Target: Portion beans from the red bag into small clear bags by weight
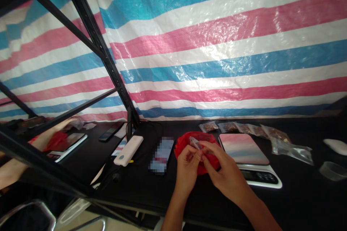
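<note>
My left hand (189,160) and my right hand (217,159) meet over a red plastic bag (187,139), with thumbs and fingers pinched together. Between them they hold a small clear plastic bag (195,142) whose upper part sticks up beyond the fingertips. What is inside it I cannot make out. The red bag lies open beneath both hands, and its contents are mostly hidden. Just right of my right hand stands a white kitchen scale (267,177) with a shiny plate (244,148) and a dark panel.
Several clear bags with brown contents (229,127) lie along the back, beside a flat clear bag (292,151). A clear cup (333,170) and white object (336,146) are far right. A phone (162,155) and power bank (128,150) lie left. Beyond a black frame (94,39) shows another person's arm (13,168).
</note>
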`<state>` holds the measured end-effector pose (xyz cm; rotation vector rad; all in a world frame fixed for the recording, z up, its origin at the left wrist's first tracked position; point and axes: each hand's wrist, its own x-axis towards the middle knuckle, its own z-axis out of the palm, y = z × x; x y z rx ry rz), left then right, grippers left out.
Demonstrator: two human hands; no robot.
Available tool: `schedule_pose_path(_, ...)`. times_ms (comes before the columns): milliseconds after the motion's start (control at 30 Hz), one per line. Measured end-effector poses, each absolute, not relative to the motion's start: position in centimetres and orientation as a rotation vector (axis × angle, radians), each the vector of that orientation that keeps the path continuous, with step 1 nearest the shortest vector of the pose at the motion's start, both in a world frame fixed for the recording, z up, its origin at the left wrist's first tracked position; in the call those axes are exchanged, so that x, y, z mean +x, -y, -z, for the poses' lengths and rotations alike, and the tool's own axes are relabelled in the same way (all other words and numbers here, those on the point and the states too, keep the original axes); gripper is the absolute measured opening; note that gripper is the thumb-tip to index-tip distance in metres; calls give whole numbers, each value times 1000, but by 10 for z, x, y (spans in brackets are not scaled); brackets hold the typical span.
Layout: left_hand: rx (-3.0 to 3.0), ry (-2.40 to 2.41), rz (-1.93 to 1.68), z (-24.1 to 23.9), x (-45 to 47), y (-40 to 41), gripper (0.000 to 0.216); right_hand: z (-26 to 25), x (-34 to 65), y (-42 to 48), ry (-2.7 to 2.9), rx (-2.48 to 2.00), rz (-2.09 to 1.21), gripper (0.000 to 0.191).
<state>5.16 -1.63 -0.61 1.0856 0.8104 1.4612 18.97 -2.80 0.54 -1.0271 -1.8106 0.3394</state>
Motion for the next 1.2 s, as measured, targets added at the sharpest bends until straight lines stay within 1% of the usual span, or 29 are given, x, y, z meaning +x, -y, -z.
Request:
schedule_pose_path(367, 1110, -844, -1465, 5, 53, 17, 46, -4, 186, 26, 1798, -1061, -376, 34)
schedule_pose_path(567, 1115, -829, -1441, 9, 53, 14, 45, -3, 185, 26, 1810, -1074, -326, 33)
schedule_pose_path(667, 1150, -865, -1454, 10, 54, 15, 44, 0, 182, 25, 1818, -1087, -336, 36)
schedule_pose_path(900, 1280, -990, -1430, 8, 59, 20, 37, 10, 176, 19, 1634, -1169, -423, 39)
schedule_pose_path(1033, 1384, -1086, -1426, 8, 59, 22, 38, 12, 169, 20, 1535, -1192, -460, 44)
schedule_pose_path(1200, 1477, -1097, -1412, 11, 58, 20, 37, 16, 162, 20, 1500, -1184, -431, 35)
